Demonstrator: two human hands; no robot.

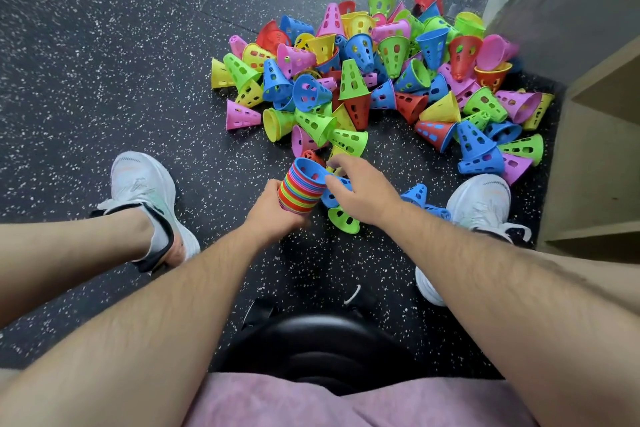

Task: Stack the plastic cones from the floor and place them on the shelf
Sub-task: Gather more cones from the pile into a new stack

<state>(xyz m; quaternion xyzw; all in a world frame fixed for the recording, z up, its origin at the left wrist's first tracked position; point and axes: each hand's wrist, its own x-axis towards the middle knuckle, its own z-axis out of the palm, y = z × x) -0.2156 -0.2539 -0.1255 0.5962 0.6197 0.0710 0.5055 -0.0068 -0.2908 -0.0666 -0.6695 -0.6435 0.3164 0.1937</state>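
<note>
Pink shorts (311,402), black stool (318,347), shoes (142,184) flanking cones (363,80)

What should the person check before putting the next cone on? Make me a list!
1. Stack held firmly: the left hand grips the stack at its near end: ok.
2. Stack's blue mouth is free for another cone: ok.
3. Right hand has a cone: its fingers lie over a blue cone, but the grip is hidden: cannot tell.
4. More cones within reach: the pile lies just ahead: ok.
5. Room on the shelf: only part of it shows: cannot tell.
</note>
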